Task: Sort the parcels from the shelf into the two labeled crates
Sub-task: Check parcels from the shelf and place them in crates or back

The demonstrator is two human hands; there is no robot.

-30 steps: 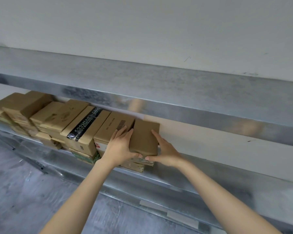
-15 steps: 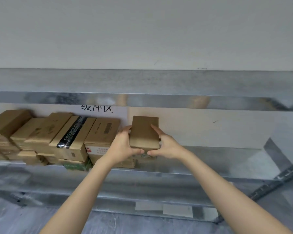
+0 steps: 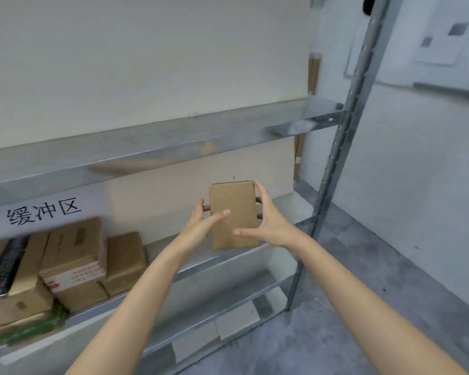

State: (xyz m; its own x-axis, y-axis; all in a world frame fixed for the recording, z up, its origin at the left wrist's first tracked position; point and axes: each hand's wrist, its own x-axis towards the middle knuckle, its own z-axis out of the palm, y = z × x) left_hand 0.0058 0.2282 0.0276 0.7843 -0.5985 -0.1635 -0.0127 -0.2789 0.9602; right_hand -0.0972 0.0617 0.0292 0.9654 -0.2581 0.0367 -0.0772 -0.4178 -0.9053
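Parcel gripped upright between left hand and right hand; should be turned to find its label before crating.

Soft, even light fills the scene, and its source is out of view. The pale wall from 10 to 12 o'clock is bright and slightly washed out. The galvanised upper shelf has a dull sheen, with a smeared warm reflection on its front edge at 10 o'clock, and it casts a faint shadow on the back panel below. The small parcel at the centre is the sharpest thing. The stacked parcels at 8 o'clock are blurred and their print is unreadable, though the sign at 9 o'clock is legible. The room at 2 o'clock is smeared. Wide-angle distortion tilts the upright post and slants the shelf lines.
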